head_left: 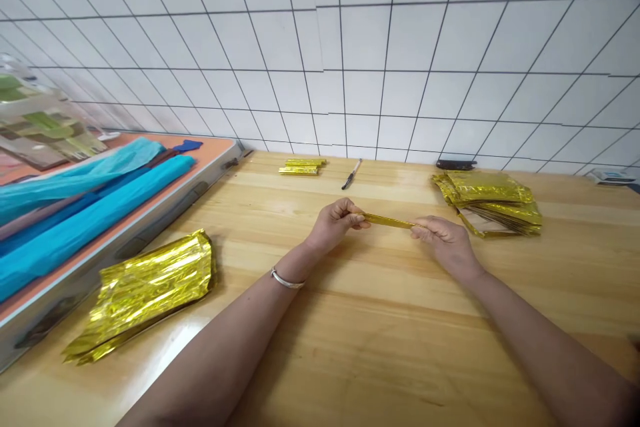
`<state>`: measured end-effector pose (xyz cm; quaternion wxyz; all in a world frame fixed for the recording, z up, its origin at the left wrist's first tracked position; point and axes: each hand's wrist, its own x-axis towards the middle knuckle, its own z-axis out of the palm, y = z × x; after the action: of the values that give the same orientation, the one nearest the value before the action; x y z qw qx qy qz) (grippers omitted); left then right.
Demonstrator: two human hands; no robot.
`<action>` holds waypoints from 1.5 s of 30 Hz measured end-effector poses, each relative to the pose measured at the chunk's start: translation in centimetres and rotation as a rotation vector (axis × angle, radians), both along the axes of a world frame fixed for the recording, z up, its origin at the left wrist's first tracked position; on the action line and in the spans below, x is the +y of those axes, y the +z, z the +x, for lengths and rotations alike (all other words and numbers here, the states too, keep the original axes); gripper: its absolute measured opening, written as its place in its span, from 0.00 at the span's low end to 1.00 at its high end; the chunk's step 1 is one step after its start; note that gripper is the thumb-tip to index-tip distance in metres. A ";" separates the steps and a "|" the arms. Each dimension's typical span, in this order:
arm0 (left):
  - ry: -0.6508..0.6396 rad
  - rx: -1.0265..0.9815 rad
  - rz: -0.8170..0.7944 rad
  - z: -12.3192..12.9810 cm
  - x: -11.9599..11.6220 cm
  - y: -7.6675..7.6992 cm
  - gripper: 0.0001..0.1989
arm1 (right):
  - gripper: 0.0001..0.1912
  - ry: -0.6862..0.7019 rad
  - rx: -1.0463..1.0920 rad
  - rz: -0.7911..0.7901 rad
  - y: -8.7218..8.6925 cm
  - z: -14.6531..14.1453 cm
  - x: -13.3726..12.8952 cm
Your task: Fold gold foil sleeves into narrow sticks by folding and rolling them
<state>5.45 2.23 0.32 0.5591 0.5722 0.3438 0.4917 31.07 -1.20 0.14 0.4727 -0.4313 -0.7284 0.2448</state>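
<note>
A narrow strip of folded gold foil paper (387, 221) stretches between my two hands above the wooden table. My left hand (340, 221) pinches its left end between thumb and fingers; a silver bangle circles that wrist. At the other end, my right hand (444, 240) is closed on the strip in a similar pinch. Beyond the hands lie a few narrow gold foil strips (301, 167) and a pen (352, 174). To the right of my right hand rests a fanned stack of gold foil sheets (493, 202).
A crinkled gold foil bundle (157, 287) lies on the wooden table (380, 347) at left. Beside it, a raised orange surface (220, 145) bears blue rolled material (125, 203) and a patterned bag (45, 123). A black object (455, 164) sits by the white tiled wall (367, 40).
</note>
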 end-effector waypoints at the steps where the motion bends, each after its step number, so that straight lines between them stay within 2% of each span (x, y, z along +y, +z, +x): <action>1: -0.013 0.009 -0.005 0.1 -0.1 0.1 0.12 | 0.09 -0.002 0.010 -0.006 0.0 0.1 0.0; 6: -0.110 0.012 -0.030 0.4 -0.7 1.0 0.13 | 0.12 -0.054 0.057 -0.063 0.2 0.6 0.0; 9: -0.133 -0.029 -0.062 0.6 -0.9 1.0 0.14 | 0.16 -0.080 0.103 -0.131 0.1 0.5 0.1; 14: -0.090 -0.091 -0.126 0.9 -0.5 0.1 0.13 | 0.22 -0.078 0.189 -0.255 0.0 0.2 0.1; 18: -0.058 -0.089 -0.134 0.9 0.0 -0.3 0.14 | 0.22 -0.052 0.197 -0.292 0.5 -0.1 -0.2; 31: 0.006 -0.063 -0.175 1.6 0.1 -0.4 0.16 | 0.23 -0.017 0.324 -0.391 0.1 -0.5 -0.2; 39: 0.052 0.013 -0.200 2.0 -0.4 -0.1 0.10 | 0.20 -0.082 0.289 -0.362 -0.8 -0.3 0.3; 45: 0.074 0.064 -0.206 2.1 -0.5 -0.3 0.13 | 0.20 -0.102 0.222 -0.295 -1.1 -0.2 0.5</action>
<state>7.58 1.77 -0.02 0.5851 0.5139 0.4313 0.4555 30.86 -0.70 -0.95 0.4935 -0.5025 -0.6052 0.3710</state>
